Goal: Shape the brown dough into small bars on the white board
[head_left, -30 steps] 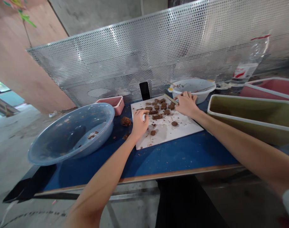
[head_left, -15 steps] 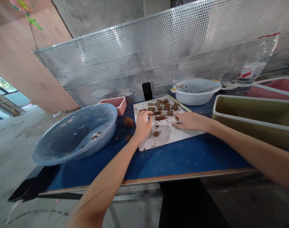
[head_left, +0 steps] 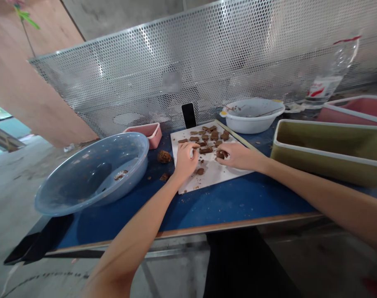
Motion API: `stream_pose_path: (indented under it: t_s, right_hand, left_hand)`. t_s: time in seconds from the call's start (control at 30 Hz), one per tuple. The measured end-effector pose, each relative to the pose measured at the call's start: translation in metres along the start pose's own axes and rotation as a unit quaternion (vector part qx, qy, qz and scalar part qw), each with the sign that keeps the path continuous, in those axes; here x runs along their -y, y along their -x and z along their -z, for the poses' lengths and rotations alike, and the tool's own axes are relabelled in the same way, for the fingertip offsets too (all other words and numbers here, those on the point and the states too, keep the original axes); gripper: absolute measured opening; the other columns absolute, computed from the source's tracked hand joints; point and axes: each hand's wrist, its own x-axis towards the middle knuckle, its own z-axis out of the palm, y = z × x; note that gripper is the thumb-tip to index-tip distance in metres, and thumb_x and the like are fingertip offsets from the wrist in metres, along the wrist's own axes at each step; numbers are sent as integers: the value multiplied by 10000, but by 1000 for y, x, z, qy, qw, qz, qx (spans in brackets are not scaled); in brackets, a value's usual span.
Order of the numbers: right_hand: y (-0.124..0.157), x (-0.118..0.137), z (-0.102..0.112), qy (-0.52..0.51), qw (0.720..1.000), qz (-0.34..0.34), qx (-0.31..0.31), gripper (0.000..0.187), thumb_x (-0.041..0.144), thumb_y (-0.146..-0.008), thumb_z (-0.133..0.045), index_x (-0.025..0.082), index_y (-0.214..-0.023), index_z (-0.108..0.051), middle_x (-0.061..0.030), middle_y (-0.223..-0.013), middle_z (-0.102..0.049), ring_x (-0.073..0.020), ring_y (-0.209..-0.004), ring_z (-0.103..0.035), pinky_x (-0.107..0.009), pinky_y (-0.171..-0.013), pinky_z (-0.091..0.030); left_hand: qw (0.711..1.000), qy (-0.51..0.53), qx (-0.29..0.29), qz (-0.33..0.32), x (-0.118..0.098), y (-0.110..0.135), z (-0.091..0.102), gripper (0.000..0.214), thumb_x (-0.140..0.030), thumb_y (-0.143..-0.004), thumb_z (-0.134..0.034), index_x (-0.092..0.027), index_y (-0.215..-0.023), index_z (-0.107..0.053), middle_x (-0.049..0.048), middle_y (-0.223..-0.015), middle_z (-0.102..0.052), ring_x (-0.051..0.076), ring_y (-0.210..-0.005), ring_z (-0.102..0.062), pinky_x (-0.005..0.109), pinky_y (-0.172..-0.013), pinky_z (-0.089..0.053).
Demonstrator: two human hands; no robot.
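Observation:
A white board [head_left: 213, 176] lies on the blue table, with several brown clay-like pieces [head_left: 206, 150] and crumbs spread over it. Over the board's left part, my left hand [head_left: 186, 160] curls thumb and fingers into a loose ring, fingertips beside the pieces; what they hold, if anything, is hidden. My right hand [head_left: 238, 155] comes in from the right, its thumb and fingers closed on a brown clay-like lump [head_left: 220, 154]. A small round brown piece [head_left: 200, 171] lies between the hands, nearer the board's front. Left of the board sits a rough brown clump [head_left: 164, 156].
A large blue basin [head_left: 92, 174] stands at the left, a small pink tray [head_left: 154, 134] behind it. A phone [head_left: 189, 116] leans on the perforated metal panel [head_left: 207, 62]. At the right are a white basin [head_left: 250, 124], a green planter box [head_left: 325, 163] and a plastic bottle [head_left: 326, 85].
My right hand has moved slightly left over the board and its fingers have closed on a brown lump. My left hand stays at nearly the same spot. The view has shifted a little.

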Motion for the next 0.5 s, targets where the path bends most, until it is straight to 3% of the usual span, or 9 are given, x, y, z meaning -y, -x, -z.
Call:
stream_pose_path:
  t_s: [0.07,0.17,0.27,0.37,0.5]
  right_hand:
    - [0,3,-6,-23,999,38,-13,254,444,-1040,-599,215,-996,-700,-80,-979,-743,-253,-917,-693,-385,-825,-514]
    - [0,10,-9,-61,994,86,-36,381,479,-1133,-447,203,-1169,-708,-123,-1119,-744,-282,-1083,-703,-435,-975,-553]
    - [2,16,-7,-85,990,99,-48,390,497,-1147,-425,206,-1214,-675,-135,-1188,-724,-293,-1157,-694,-456,-1055,-552]
    - [4,19,-6,-96,991,85,-44,322,467,-1139,-427,225,-1160,-639,-124,-1162,-713,-291,-1142,-695,-454,-1049,-556]
    - [7,20,-5,-114,991,51,-48,222,400,-1118,-425,231,-1183,-553,-121,-1134,-721,-274,-1026,-712,-418,-936,-572]
  left_hand:
    - [999,38,4,23,-7,0,0,250,-59,-946,-583,-203,-1063,-751,79,-1086,-787,248,-1047,-686,415,-994,-537]
    - [981,153,20,115,-18,-2,1,173,-212,-1018,-599,-207,-1110,-745,66,-1040,-775,186,-831,-661,327,-785,-524]
    - [939,267,104,190,-27,-5,3,260,-402,-1059,-582,-198,-968,-715,29,-803,-684,137,-616,-537,284,-597,-409]
    - [914,298,185,201,-30,-7,6,438,-524,-1062,-551,-194,-787,-639,9,-680,-586,111,-532,-429,287,-531,-306]
    - [936,258,153,186,-29,-4,8,426,-491,-1055,-534,-199,-755,-612,-1,-653,-580,116,-567,-461,283,-561,-329]
